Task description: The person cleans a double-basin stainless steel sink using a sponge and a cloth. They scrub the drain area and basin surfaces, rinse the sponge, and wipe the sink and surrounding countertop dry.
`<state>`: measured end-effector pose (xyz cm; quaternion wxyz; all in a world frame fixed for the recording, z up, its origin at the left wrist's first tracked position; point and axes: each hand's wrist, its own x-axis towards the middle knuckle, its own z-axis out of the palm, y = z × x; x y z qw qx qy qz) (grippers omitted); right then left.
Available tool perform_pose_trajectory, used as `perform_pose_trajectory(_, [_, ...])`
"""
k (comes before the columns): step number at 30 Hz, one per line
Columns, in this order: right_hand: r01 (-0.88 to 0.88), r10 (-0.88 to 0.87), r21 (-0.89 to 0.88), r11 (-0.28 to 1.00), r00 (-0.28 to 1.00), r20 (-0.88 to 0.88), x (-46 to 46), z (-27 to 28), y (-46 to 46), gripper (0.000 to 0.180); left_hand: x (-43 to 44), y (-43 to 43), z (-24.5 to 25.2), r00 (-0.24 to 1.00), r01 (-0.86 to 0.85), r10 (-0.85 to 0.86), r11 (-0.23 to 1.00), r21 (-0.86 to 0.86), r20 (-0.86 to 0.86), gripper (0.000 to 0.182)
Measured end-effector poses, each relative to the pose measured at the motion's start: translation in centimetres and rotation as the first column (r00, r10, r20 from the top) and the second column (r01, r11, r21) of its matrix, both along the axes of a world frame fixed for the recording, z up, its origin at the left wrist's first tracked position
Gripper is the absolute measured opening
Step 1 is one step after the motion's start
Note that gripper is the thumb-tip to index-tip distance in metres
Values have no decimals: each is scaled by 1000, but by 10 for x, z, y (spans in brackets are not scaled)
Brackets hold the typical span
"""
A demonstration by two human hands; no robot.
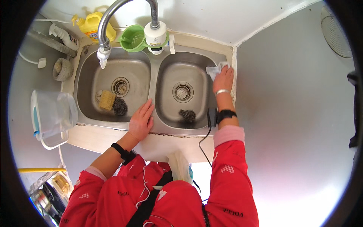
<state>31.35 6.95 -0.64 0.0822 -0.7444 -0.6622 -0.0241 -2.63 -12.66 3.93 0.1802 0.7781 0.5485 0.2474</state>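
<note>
My right hand (224, 80) presses a crumpled white cloth or tissue (212, 71) onto the right rim of the stainless-steel double sink (153, 85), near its back corner. My left hand (141, 121) lies flat at the front end of the divider between the two basins, holding nothing. In the left basin, a yellow sponge (107, 100) and a dark steel-wool scourer (120, 106) sit beside the drain (122, 87). Another dark scourer (187, 115) lies at the front of the right basin, below its drain strainer (182, 92).
A chrome faucet (103, 28) arches over the left basin from its white heater base (155, 37). Behind stand a green strainer cup (132, 39), a yellow pump jug (95, 27) and a spray bottle (66, 38). At left is a clear plastic container (55, 113). A wall (283, 99) borders the right side.
</note>
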Motion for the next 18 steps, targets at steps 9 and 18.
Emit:
perform_pose_trajectory(9, [46, -67, -155, 987, 989, -131, -7, 25, -228, 54, -1, -3, -5, 1000, 18, -18, 998, 53, 6, 48])
perform_pose_trajectory(18, [63, -72, -117, 991, 994, -81, -18, 20, -229, 58, -1, -5, -7, 999, 14, -13, 999, 45, -35, 47])
